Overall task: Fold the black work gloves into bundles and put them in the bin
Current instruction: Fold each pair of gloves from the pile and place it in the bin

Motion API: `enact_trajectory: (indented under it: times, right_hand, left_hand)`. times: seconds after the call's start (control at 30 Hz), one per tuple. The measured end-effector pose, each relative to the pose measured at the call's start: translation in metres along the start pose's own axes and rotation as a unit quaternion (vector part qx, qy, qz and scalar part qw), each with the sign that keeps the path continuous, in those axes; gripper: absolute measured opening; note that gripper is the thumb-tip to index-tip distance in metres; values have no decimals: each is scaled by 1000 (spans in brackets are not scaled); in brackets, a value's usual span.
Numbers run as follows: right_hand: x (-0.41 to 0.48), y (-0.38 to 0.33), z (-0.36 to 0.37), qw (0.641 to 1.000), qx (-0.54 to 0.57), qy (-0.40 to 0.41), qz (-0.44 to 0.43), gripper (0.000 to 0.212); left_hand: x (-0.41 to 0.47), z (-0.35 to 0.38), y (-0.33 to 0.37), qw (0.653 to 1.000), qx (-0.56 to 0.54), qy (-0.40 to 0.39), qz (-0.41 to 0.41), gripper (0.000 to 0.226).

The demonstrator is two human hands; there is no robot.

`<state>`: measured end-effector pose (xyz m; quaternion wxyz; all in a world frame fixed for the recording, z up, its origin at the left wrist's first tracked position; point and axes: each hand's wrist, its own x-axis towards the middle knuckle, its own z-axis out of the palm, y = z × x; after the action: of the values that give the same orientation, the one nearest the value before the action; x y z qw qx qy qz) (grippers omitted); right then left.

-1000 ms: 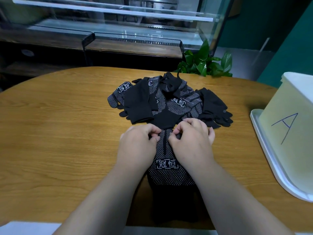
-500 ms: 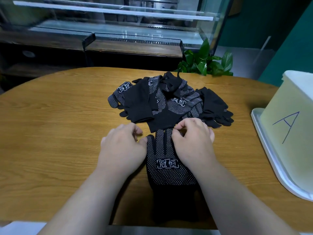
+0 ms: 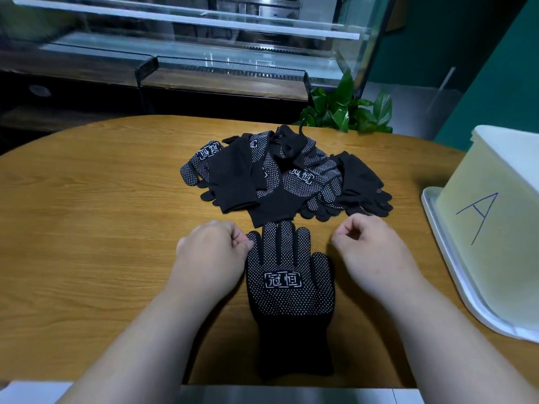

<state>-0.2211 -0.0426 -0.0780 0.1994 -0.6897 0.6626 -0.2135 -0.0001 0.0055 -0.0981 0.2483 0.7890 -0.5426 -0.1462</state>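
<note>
The left fingers (image 3: 237,239) curl against the little-finger tip of a flat glove (image 3: 288,290); whether they pinch it cannot be told. The right fingers (image 3: 348,228) curl on nothing, just beside it. The glove lies dots-up on the counter (image 3: 87,228), its tips at the edge of the pile (image 3: 280,176). The bin (image 3: 495,217), marked A, stands on a tray (image 3: 434,223) at right, a plant (image 3: 347,112) behind.

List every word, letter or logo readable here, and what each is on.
"冠恒", white framed print, on the flat glove nearest the person.
"冠恒", same print, rotated, on the pile's central glove.
"冠恒", rotated, on its leftmost glove.
"A", blue handwriting, on the bin wall.
Another print in the pile is partly hidden, unreadable.
</note>
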Motion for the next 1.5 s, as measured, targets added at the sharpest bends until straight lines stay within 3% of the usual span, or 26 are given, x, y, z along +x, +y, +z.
enact_trajectory:
  times: [0.1,0.33,0.53,0.73,0.97,1.27,1.5]
  right_hand:
    - [-3,1,-4,998,-61,-21,-13,12]
    - [-7,-5,-3,987,-92,-118,-60,26]
    - [-9,-6,-4,987,-90,-109,-73,24]
    - [-12,-7,-3,987,-102,-89,-84,19]
    - [-13,-9,-4,989,-86,-80,-90,19]
    - [-14,-10,-4,989,-79,-94,-86,14]
    - [-17,-11,-8,985,-85,-124,-89,19]
  left_hand:
    - [-2,2,2,1000,-11,8,-1,24]
    - [-2,3,4,1000,19,21,-1,24]
    - [-3,6,7,997,-68,27,15,21]
    - [-2,10,9,997,-39,58,38,16]
    - [-5,7,7,993,-106,56,13,9]
    - [0,9,5,985,-167,31,9,20]
    - [-1,15,5,994,-2,59,93,8]
